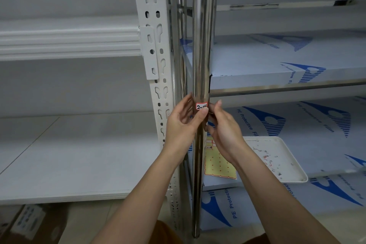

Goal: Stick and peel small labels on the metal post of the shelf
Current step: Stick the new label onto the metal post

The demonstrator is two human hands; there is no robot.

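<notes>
I count one small label [202, 106], red-edged with handwriting, stuck on the shiny metal post [201, 55] just below the upper film-covered shelf [277, 59]. There are two such shelves on the right; the lower shelf [316, 124] carries one white tray [293, 164] with tiny scraps in it and one yellow label sheet [217, 164]. One white slotted upright [152, 45] stands just left of the post.

My left hand [180, 122] reaches up with its thumb pressing the label's lower edge, the fingers curving round behind the post. My right hand [223, 124] comes from the other side, fingertips at the label's right edge, fingers bent; whether it pinches the label or only touches it I cannot tell.

The label's writing is partly covered by my thumb. The post hides the sheet's left part, and my right wrist hides its top.
</notes>
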